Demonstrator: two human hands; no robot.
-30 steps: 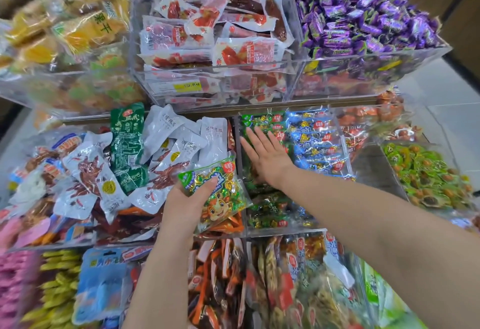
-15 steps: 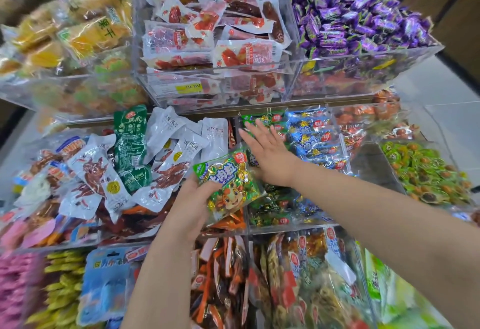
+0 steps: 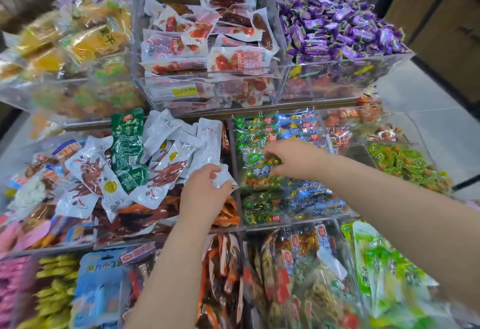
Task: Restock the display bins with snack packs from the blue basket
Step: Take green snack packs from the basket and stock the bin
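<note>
A green snack pack point(image 3: 255, 172) with a cartoon print lies on top of the green and blue packs in the clear middle bin point(image 3: 298, 221). My right hand point(image 3: 296, 158) reaches into that bin from the right, its fingers curled down onto the pack. My left hand point(image 3: 205, 193) is just left of the bin's divider, its fingers closed around the corner of a white pack point(image 3: 222, 176) from the neighbouring heap. The blue basket is out of view.
Clear bins crowd the tiered shelf: purple candies point(image 3: 337, 24) top right, red-and-white packs point(image 3: 207, 43) top middle, yellow packs point(image 3: 85, 37) top left, green round snacks point(image 3: 407, 165) far right. A lower row of bins point(image 3: 298, 276) holds upright packs. Tiled floor point(image 3: 441, 126) shows at right.
The green pack went from my left hand into the middle bin. My right hand, flat before, now curls over it. My left hand let go and closed on a white pack.
</note>
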